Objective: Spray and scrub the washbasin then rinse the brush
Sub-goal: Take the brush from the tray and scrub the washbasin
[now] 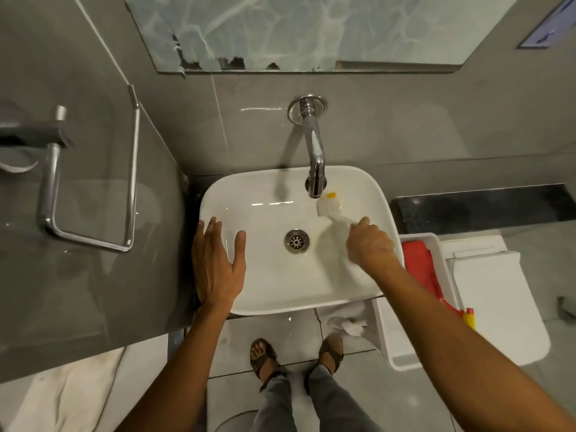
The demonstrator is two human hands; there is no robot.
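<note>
A white rectangular washbasin (pixel 268 294) sits below a chrome wall tap (pixel 314 151), with a metal drain (pixel 296 241) in its middle. My right hand (pixel 371 244) grips the handle of a white brush (pixel 329 206), whose bristle head with a yellow spot lies against the basin's far right inner wall, just under the tap's spout. My left hand (pixel 216 260) rests flat on the basin's left rim, fingers spread, holding nothing. No water stream is visible from the tap.
A white tray (pixel 414 360) to the right of the basin holds a red bottle with a yellow nozzle (pixel 433 275). White folded cloths (pixel 498 304) lie beside it. A chrome towel bar (pixel 93 194) juts from the left wall. A mirror (pixel 311 29) hangs above.
</note>
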